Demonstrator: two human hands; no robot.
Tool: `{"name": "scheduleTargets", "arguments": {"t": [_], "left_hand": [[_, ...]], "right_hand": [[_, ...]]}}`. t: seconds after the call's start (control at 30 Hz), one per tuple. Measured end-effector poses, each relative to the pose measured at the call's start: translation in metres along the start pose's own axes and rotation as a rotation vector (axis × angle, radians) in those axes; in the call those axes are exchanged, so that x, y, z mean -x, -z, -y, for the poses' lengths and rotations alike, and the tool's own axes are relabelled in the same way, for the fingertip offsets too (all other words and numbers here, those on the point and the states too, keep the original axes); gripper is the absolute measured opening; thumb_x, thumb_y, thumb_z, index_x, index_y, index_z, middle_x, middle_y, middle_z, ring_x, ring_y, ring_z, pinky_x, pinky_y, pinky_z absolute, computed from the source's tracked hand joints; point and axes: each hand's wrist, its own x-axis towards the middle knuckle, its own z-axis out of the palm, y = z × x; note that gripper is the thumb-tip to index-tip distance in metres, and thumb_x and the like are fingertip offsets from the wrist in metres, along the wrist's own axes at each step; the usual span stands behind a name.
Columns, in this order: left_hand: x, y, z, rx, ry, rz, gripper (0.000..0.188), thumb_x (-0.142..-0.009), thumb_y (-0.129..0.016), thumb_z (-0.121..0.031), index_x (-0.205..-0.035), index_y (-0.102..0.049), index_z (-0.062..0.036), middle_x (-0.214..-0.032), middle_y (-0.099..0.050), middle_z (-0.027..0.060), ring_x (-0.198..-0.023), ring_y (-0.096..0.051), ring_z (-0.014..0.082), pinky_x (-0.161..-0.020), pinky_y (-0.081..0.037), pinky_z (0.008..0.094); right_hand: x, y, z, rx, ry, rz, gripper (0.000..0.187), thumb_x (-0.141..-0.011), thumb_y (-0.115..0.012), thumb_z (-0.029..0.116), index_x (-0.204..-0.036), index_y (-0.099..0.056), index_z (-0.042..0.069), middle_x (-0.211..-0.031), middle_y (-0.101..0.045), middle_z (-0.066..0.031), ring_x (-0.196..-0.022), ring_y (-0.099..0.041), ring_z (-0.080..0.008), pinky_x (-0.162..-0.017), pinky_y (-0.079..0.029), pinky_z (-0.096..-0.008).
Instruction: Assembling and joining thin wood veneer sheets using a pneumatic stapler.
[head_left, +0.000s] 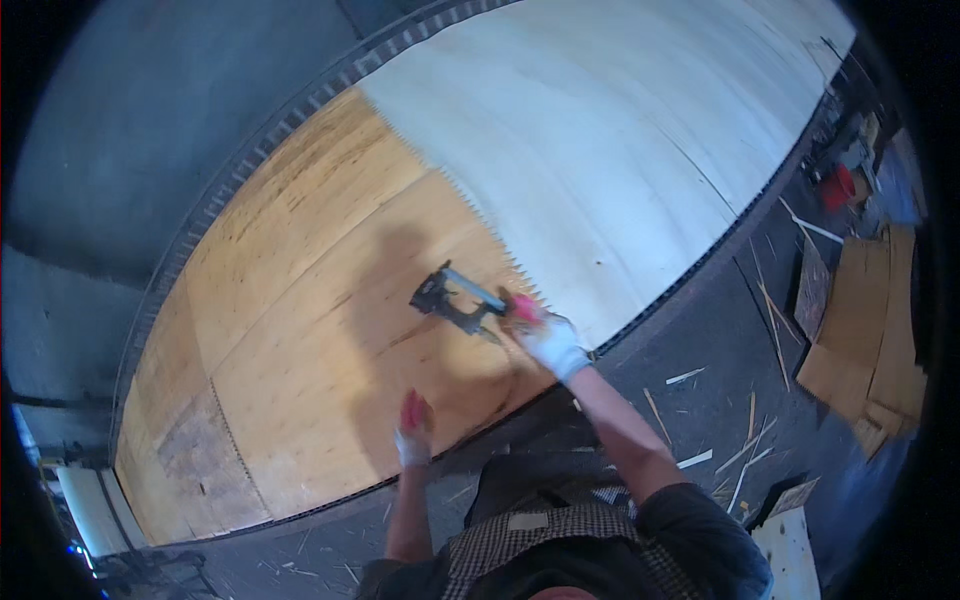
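My right hand (540, 335), in a white glove with red on it, grips the handle end of a staple gun (436, 292). The tool has a dark body and a grey lever, and its head points left over a tan wood veneer sheet (320, 330). Whether the head touches the wood I cannot tell. Close to the sheet's near edge, my left hand (412, 430) wears a similar glove; it looks empty, its blurred fingers stretched forward. A paler veneer sheet (600, 150) meets the tan one along a jagged seam just beyond my right hand.
Under the veneer lies a long dark-edged belt (290, 118). Wood splinters (775, 335) litter the floor to the right, near brown flat sheets (855, 330) and a red container (836, 188). At far left stands a pale roller-like part (95, 510).
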Motion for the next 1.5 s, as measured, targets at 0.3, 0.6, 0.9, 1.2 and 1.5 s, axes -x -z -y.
{"name": "scheduleTargets", "arguments": {"t": [0.3, 0.6, 0.9, 1.2, 1.5], "left_hand": [[0.201, -0.233, 0.09, -0.165, 0.006, 0.355, 0.032, -0.089, -0.054, -0.011, -0.12, -0.054, -0.0011, -0.111, -0.06, 0.0094, -0.099, -0.058, 0.0181, -0.086, -0.048, 0.0292], [0.187, -0.563, 0.08, -0.544, -0.297, 0.982, 0.038, -0.082, -0.065, -0.01, -0.117, -0.055, -0.0011, -0.1, -0.062, 0.0087, -0.086, -0.06, 0.0155, -0.076, -0.051, 0.0277], [0.13, -0.731, 0.128, -1.346, -0.484, 0.766, 0.049, -0.078, -0.066, -0.031, -0.113, -0.056, 0.0019, -0.101, -0.065, 0.0158, -0.092, -0.062, 0.0262, -0.084, -0.047, 0.0337], [0.236, -1.158, 0.116, -1.097, -0.565, 1.1, 0.051, -0.082, -0.065, -0.021, -0.126, -0.048, -0.0009, -0.116, -0.059, 0.0148, -0.104, -0.056, 0.0209, -0.09, -0.043, 0.0307], [0.373, -1.36, 0.192, -1.093, -0.673, 1.294, 0.05, -0.08, -0.068, -0.022, -0.124, -0.051, -0.0048, -0.117, -0.059, 0.0136, -0.108, -0.056, 0.0235, -0.093, -0.043, 0.032]], "right_hand": [[0.298, 0.292, -0.275, -1.404, -0.324, -0.028, 0.08, -0.082, -0.037, 0.069, -0.129, -0.045, 0.004, -0.086, -0.067, -0.0186, -0.046, -0.057, -0.0136, -0.045, -0.05, -0.0295], [0.535, 0.415, -0.415, -1.701, -0.312, -0.836, 0.046, -0.093, -0.048, 0.041, -0.121, -0.05, 0.005, -0.094, -0.067, -0.0171, -0.039, -0.035, 0.0001, -0.033, -0.026, -0.0141], [0.56, 0.472, -0.551, -1.725, -0.371, -1.081, 0.065, -0.09, -0.038, 0.058, -0.119, -0.053, 0.001, -0.091, -0.067, -0.0144, -0.05, -0.056, -0.0111, -0.041, -0.042, -0.0221], [0.662, 0.642, -0.689, -1.535, -0.495, -1.652, 0.076, -0.082, -0.041, 0.069, -0.118, -0.053, 0.003, -0.08, -0.068, -0.0099, -0.044, -0.046, -0.0074, -0.04, -0.037, -0.0202], [0.817, 0.867, -0.87, -0.662, -1.04, -1.865, 0.063, -0.084, -0.052, 0.057, -0.119, -0.055, 0.004, -0.103, -0.064, -0.0132, -0.063, -0.063, -0.0186, -0.059, -0.051, -0.0281]]}}
